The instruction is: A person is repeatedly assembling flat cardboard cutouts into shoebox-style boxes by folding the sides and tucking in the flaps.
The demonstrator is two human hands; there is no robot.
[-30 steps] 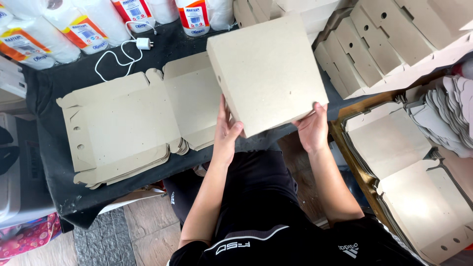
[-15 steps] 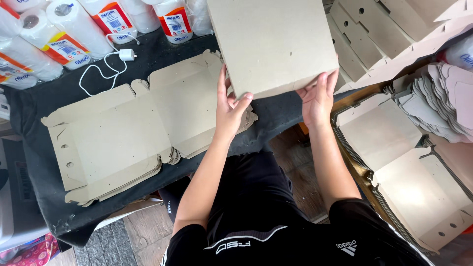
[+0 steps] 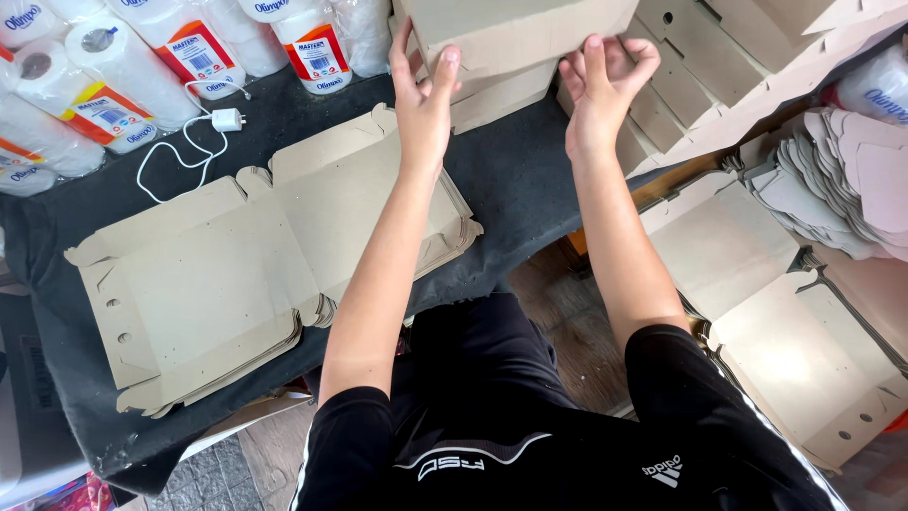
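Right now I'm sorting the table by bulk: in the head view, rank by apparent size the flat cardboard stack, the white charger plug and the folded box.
1. flat cardboard stack
2. folded box, partly cut off by the frame
3. white charger plug

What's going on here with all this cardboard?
A person is handling a folded cardboard box at the far edge of a dark table. The left hand presses its near side; the right hand touches its right corner. A stack of flat cardboard blanks lies on the table, beside paper rolls and a white charger.

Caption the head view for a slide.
Both bare hands, left hand and right hand, press a folded grey cardboard box above flat box blanks.
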